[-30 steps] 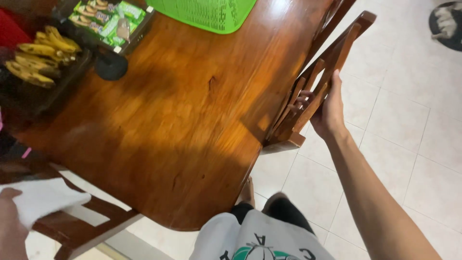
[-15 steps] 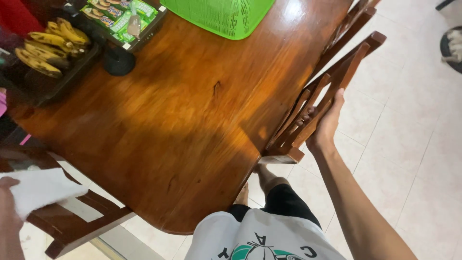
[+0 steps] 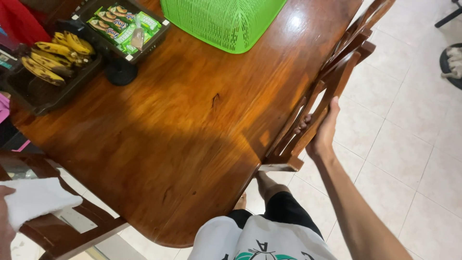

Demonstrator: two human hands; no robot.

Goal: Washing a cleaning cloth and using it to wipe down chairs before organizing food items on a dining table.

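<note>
Wooden and stiff, likely heavy, the chair [image 3: 332, 86] sits tucked against the table [image 3: 183, 125], its top rail clenched by the right hand [image 3: 323, 129], while the left hand [image 3: 4, 216] grips a white cloth [image 3: 36, 200].

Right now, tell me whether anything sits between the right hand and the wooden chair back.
Nothing does. The right hand already grips the slatted brown wooden chair back, fingers curled through the slats, beside the edge of the glossy wooden table.
</note>
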